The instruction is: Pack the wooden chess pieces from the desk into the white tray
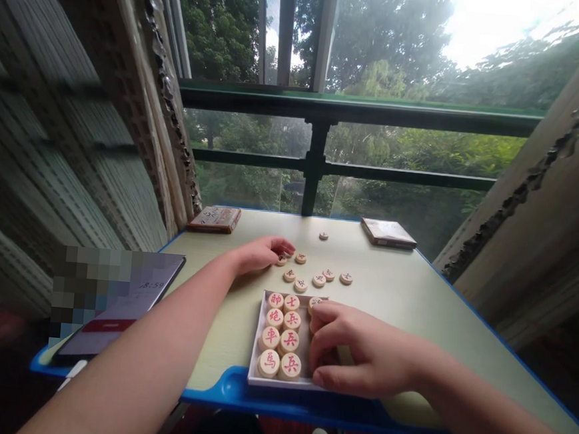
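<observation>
A shallow white box (255, 348) stands at the table's near edge. On its left side lie two columns of round wooden xiangqi pieces (270, 338) with red characters. My right hand (346, 348) is over the box's right side, fingers curled down and hiding what is beneath. Another xiangqi piece (315, 302) shows just beyond its fingertips. Farther off, my left hand (264, 250) reaches over the table with bent fingers around a xiangqi piece (280, 261). Several loose pieces with dark characters, among them one xiangqi piece (301, 285), lie between that hand and the box.
A brown flat box (215, 219) sits at the far left corner, another flat box (388, 233) at the far right. One lone piece (323, 236) lies near the back. A tablet (122, 304) rests at the left edge. Curtains (143, 98) hang beside the window.
</observation>
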The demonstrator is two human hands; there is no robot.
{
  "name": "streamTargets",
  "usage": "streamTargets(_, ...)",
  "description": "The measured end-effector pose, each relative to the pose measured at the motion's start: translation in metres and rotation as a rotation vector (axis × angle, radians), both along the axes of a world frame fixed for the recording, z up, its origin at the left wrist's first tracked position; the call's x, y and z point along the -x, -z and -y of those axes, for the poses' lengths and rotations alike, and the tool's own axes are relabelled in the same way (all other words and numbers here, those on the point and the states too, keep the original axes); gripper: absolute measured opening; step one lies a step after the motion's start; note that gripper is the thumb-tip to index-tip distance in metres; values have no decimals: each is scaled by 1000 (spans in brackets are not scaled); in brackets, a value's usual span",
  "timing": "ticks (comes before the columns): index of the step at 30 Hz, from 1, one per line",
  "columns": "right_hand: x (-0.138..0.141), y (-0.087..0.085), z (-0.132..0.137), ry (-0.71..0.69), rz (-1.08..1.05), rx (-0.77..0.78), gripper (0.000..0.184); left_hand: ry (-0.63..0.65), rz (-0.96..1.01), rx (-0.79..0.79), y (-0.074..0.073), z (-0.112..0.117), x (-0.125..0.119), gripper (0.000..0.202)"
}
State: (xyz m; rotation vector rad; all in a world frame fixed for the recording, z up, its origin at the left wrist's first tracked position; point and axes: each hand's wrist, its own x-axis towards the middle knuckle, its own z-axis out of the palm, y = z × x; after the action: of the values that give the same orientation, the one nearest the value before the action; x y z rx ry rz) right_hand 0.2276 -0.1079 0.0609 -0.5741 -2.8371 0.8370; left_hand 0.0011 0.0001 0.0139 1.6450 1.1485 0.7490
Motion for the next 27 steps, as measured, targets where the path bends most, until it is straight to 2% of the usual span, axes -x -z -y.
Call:
streamTargets(5, -5, -3, -4, 83, -86, 127, 19, -7, 14, 12, -3, 1, -2, 45)
streamTargets(7, -6, -1, -16, 197, -147, 164, 24, -15, 17, 14, -5, 2, -4, 43)
streamTargets(9, -6, 1, -38, 408, -226, 185, 28, -26, -4, 15, -6, 4, -6, 41)
streamTargets(11, -5, 3, -68, 604, -122, 73, 27, -28, -52, -6, -7, 5, -8, 38)
streamTargets(14, -3, 1, -117, 754, 81, -334, 27, -24, -115, -64, -6, 7, -9, 32)
streamTargets(16, -1, 0, -143, 770, 135, -438, 33, -20, -128, -97, -5, 8, -10, 29)
streamTargets(19, 5, 3, -164, 750, 189, -437, 28, -38, -137, -114, -6, 9, -11, 27)
streamTargets(22, 12, 10, -169, 780, 246, -417, 20, -57, -132, -100, -7, 8, -12, 29)
streamTargets(27, 19, 18, -159, 825, 256, -419, 27, -58, -132, -136, -3, 3, -11, 34)
